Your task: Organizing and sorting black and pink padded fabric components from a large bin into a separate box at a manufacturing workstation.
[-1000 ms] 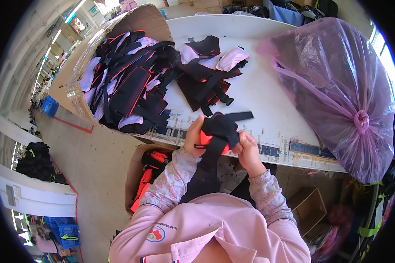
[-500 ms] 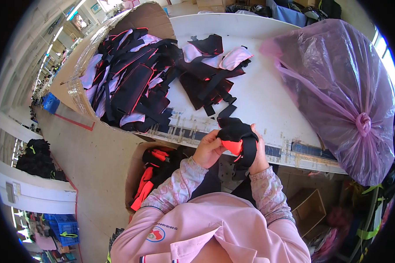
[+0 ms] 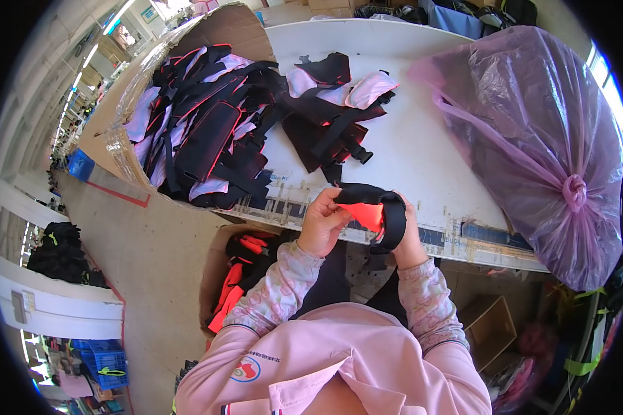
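Note:
In front of my chest, over the near table edge, I hold a black padded strap with orange-red lining [image 3: 362, 216], bent into a loop. My left hand [image 3: 320, 225] pinches its left end between thumb and fingers. Around the right side my right hand [image 3: 410, 232] is closed, its fingers partly hidden behind the black band. On the table beyond lies a small pile of similar black pieces [image 3: 332, 128] with straps, buckles and pale pink lining. More of these black pieces [image 3: 204, 142] spill from an open cardboard box [image 3: 121, 131] at the left.
The white table [image 3: 422, 152] stretches across in front of me. A tied translucent pink plastic bag [image 3: 533, 131] stands at its right. Under the near edge, a lower cardboard box [image 3: 214, 266] holds black and orange-red pieces [image 3: 230, 290]. A wooden box [image 3: 488, 332] sits below right.
The strap has been spread into a wider loop, showing more orange-red lining. My left hand has shifted slightly left. A strap end has come away from the table pile, leaving a buckle showing.

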A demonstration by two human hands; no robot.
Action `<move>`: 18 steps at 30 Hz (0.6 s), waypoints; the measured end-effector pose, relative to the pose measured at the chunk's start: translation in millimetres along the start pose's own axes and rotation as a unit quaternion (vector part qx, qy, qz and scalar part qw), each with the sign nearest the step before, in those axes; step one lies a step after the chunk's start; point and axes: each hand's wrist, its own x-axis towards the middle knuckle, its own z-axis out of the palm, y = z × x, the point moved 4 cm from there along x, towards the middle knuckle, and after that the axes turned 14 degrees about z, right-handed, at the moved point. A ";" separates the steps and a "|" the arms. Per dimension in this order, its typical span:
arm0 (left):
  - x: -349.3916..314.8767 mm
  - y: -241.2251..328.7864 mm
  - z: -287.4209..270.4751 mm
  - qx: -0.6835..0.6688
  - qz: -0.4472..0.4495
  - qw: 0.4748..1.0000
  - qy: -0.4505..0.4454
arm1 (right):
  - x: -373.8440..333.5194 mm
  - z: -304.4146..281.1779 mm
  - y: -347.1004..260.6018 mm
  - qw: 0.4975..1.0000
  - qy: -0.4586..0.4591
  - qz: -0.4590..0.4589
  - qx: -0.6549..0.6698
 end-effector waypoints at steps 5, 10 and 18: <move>-3.4 -12.7 -15.4 -0.019 0.011 0.999 0.026 | 1.8 7.0 -1.1 0.992 -0.049 0.097 0.070; -0.1 -4.9 7.7 -0.165 -0.040 0.985 -0.007 | 0.0 9.6 -0.1 0.994 -0.087 0.064 0.037; 3.3 -0.9 -36.3 -0.043 0.057 0.986 0.147 | -18.8 20.2 51.0 0.975 -0.067 0.146 -0.151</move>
